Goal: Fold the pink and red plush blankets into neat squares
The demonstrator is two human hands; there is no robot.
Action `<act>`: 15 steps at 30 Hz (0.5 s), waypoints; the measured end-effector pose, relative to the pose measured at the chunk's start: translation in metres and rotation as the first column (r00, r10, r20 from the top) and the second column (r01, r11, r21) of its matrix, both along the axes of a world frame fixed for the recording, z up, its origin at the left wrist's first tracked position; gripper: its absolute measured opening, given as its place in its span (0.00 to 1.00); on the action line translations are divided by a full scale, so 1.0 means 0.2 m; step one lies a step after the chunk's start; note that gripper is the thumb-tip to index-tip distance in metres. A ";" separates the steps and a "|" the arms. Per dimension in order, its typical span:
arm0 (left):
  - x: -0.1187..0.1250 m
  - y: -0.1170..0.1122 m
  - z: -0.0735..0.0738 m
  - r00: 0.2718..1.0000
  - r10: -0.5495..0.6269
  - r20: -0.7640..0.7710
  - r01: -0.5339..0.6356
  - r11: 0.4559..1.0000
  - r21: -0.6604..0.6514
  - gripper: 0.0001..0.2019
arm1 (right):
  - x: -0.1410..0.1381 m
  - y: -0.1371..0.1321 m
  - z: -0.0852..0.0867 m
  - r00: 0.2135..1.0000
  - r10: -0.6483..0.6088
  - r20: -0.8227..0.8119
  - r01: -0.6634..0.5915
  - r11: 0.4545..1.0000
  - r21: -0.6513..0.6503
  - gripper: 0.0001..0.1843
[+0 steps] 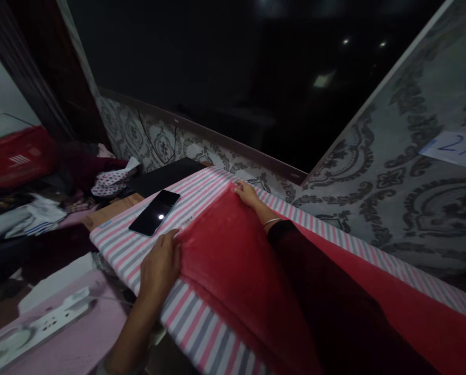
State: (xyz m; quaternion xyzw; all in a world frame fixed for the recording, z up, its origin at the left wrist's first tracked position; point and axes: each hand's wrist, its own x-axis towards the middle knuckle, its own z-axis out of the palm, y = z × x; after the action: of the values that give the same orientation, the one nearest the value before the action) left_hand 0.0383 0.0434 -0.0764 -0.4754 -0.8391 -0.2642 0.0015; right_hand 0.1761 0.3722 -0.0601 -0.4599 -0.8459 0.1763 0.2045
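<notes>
A long piece of plush-looking red cloth (225, 250) lies over a board with a pink, grey and white striped cover (201, 312). My left hand (160, 265) is closed at the near corner of the cloth's end edge, its fingertips pinching the fabric. At the far corner of that same edge, my right hand (247, 195) pinches the cloth between thumb and fingers. A small pale tag (186, 223) shows on the edge between my hands. My right sleeve hides part of the cloth.
A black phone (155, 212) lies on the striped cover, left of the cloth. Below it to the left is a white power strip (41, 328) on a pink surface. Piled clothes (111, 179) and a red bag (17, 156) stand further left. A large dark screen (217, 67) hangs behind.
</notes>
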 end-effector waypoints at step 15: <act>0.00 0.03 0.05 1.000 0.013 -0.015 -0.012 1.000 0.008 0.23 | 1.24 -0.38 0.05 0.924 -0.340 0.175 0.331 0.940 0.078 0.24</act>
State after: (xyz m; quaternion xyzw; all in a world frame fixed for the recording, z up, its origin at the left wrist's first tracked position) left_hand 0.0384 0.0487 -0.0666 -0.4721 -0.8411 -0.2637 0.0113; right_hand 0.4235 0.2953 -0.0497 -0.6073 -0.7741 0.0752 0.1624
